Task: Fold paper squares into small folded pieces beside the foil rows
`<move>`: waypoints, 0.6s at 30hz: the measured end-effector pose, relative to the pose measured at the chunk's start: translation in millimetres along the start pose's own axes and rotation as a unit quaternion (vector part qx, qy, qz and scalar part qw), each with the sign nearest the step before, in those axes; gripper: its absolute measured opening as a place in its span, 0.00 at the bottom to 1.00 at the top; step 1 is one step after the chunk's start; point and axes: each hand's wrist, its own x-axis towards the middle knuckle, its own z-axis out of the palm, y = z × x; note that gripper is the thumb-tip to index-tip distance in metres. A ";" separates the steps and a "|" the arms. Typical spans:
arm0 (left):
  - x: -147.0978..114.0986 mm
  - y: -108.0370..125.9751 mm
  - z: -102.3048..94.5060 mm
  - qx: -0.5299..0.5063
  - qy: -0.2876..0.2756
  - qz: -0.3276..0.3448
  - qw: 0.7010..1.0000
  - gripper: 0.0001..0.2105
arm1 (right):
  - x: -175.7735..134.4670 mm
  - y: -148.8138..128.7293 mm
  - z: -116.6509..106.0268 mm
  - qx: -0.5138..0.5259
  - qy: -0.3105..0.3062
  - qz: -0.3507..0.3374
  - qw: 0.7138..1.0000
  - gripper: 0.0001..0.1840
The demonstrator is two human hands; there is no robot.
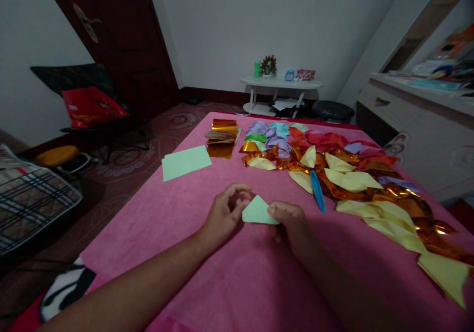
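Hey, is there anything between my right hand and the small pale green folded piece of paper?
Nothing visible: your right hand holds the small pale green folded piece of paper directly, thumb on its right end. The narrow blue strip lies farther off, to the right.

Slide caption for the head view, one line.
Right hand grips a folded pale-green paper, left hand at its edge, over a pink cloth; colourful folded pieces lie to the right.
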 end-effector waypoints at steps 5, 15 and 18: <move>0.5 9.4 1.0 0.066 -0.086 0.112 0.988 0.07 | 2.3 1.0 0.6 0.015 -0.031 0.014 0.999 0.19; 1.0 0.5 -1.2 -0.039 -0.059 -0.113 0.991 0.18 | 1.2 0.9 2.4 -0.030 -0.030 -0.064 0.997 0.26; 1.6 -0.5 -1.1 -0.044 -0.063 -0.122 0.990 0.18 | 1.1 0.6 0.5 -0.019 -0.040 -0.054 0.998 0.26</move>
